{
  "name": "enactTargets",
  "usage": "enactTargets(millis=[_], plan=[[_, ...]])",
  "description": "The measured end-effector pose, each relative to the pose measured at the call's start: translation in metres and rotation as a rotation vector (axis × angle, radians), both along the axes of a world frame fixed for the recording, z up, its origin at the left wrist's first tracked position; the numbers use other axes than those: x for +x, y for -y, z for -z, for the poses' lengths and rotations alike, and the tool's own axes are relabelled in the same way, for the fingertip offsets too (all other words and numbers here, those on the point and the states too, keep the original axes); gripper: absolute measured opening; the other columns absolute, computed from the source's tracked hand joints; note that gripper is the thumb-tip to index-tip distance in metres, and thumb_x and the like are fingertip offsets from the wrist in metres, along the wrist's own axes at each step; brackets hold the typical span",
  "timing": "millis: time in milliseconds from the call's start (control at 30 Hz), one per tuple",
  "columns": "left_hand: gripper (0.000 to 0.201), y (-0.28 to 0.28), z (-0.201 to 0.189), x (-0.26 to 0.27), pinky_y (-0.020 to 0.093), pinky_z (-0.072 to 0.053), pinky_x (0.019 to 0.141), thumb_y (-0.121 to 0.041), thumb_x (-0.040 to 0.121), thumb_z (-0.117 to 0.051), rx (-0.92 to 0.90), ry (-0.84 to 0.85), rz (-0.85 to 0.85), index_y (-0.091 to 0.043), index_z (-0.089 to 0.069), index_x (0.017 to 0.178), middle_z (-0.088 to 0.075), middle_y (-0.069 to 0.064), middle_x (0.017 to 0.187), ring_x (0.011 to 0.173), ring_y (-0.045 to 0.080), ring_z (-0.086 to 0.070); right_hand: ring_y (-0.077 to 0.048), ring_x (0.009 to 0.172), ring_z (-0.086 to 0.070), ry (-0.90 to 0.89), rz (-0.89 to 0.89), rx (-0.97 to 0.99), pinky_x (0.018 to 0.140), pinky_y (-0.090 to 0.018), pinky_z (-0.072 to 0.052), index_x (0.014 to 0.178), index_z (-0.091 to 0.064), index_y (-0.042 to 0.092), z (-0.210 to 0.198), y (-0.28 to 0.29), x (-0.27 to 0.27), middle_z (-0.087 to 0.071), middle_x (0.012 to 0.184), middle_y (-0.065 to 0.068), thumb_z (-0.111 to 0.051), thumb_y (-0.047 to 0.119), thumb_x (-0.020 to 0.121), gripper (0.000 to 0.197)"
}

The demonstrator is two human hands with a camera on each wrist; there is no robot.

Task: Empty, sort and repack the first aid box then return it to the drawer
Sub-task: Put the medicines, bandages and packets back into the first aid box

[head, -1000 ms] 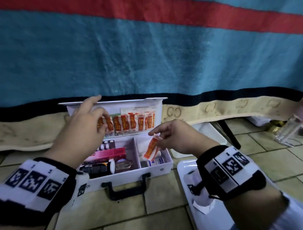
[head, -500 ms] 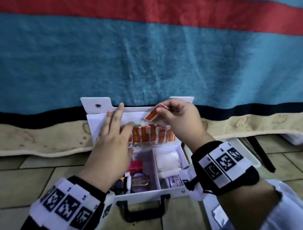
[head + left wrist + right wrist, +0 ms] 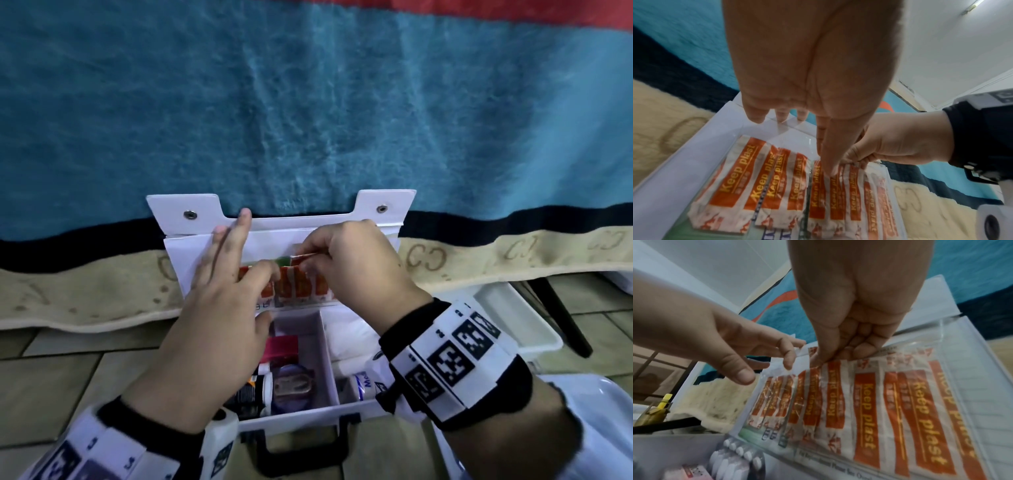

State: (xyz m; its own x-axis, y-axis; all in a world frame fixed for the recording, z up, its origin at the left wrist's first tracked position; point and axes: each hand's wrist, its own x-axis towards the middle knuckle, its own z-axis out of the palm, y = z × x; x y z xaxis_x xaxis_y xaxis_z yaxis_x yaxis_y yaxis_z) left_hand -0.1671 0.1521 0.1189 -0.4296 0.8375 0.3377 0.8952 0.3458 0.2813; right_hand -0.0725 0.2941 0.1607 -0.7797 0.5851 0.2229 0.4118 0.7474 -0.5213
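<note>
The white first aid box (image 3: 308,416) stands open on the tiled floor, its lid (image 3: 186,263) upright against a blue blanket. A clear pocket on the lid holds several orange "Keep plast" plasters (image 3: 320,289) (image 3: 740,175) (image 3: 865,418). My right hand (image 3: 308,263) (image 3: 828,356) (image 3: 857,160) pinches one plaster (image 3: 833,394) by its top end at the pocket's mouth. My left hand (image 3: 260,274) (image 3: 826,162) (image 3: 772,368) lays three straight fingers on the lid, while its index finger and thumb hold the pocket's film edge just left of the right hand.
The box's compartments hold a pink carton (image 3: 282,346), a dark bottle (image 3: 250,394), white gauze (image 3: 349,334), a white bottle (image 3: 363,385) and a blister pack (image 3: 735,457). A white tub (image 3: 520,308) and a white tray (image 3: 589,404) lie to the right, beside a black leg (image 3: 561,318).
My right hand lifted the plaster out of the box, up over the lid, then down to the pocket's mouth. My left hand's thumb and index finger closed on the pocket edge.
</note>
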Motion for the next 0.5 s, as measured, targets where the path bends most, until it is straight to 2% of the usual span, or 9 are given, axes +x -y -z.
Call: enactTargets(millis=[100,167,267,400,500], plan=[[0.04,0.002,0.0,-0.001,0.031,-0.004,0.112,-0.013,0.078,-0.071,-0.006,0.003,0.008,-0.027,-0.053,0.11,0.018,-0.012,0.155,0.146,0.019,0.006,-0.019,0.092,-0.064,0.009,-0.028,0.044,0.081,-0.032,-0.05,0.096,-0.072,0.03,-0.004,0.006,-0.002,-0.073,0.092,0.001,-0.069,0.027,0.081,0.016],[0.041,0.003,0.0,-0.002,0.03,-0.003,0.112,-0.013,0.078,-0.07,-0.007,0.001,0.014,-0.027,-0.053,0.112,0.021,-0.016,0.152,0.145,0.017,0.007,-0.022,0.091,-0.064,0.009,-0.038,0.087,0.082,-0.034,-0.049,0.097,-0.071,0.03,-0.004,0.009,-0.004,-0.073,0.091,-0.001,-0.062,0.03,0.086,0.014],[0.042,0.004,0.0,-0.001,0.031,-0.004,0.113,-0.011,0.077,-0.071,0.0,0.014,0.011,-0.027,-0.053,0.112,0.02,-0.018,0.151,0.145,0.017,0.005,-0.023,0.092,-0.064,0.045,-0.056,0.233,0.086,-0.035,-0.045,0.098,-0.07,0.031,0.0,0.008,-0.006,-0.073,0.089,0.001,-0.055,0.024,0.091,0.018],[0.042,0.003,-0.001,-0.001,0.03,-0.004,0.112,-0.009,0.076,-0.071,0.007,0.03,0.017,-0.025,-0.055,0.112,0.016,-0.016,0.152,0.146,0.02,0.002,-0.021,0.102,-0.053,0.144,-0.065,0.334,0.085,-0.036,-0.031,0.1,-0.065,0.034,0.005,0.011,-0.007,-0.069,0.091,0.004,-0.051,0.026,0.093,0.018],[0.039,0.003,-0.002,0.0,0.029,-0.002,0.113,-0.008,0.078,-0.068,0.011,0.05,0.027,-0.026,-0.054,0.11,0.018,-0.017,0.151,0.145,0.015,0.006,-0.018,0.107,-0.045,0.153,-0.078,0.296,0.085,-0.036,-0.024,0.1,-0.056,0.035,0.005,0.014,-0.005,-0.062,0.088,0.005,-0.046,0.033,0.095,0.012]])
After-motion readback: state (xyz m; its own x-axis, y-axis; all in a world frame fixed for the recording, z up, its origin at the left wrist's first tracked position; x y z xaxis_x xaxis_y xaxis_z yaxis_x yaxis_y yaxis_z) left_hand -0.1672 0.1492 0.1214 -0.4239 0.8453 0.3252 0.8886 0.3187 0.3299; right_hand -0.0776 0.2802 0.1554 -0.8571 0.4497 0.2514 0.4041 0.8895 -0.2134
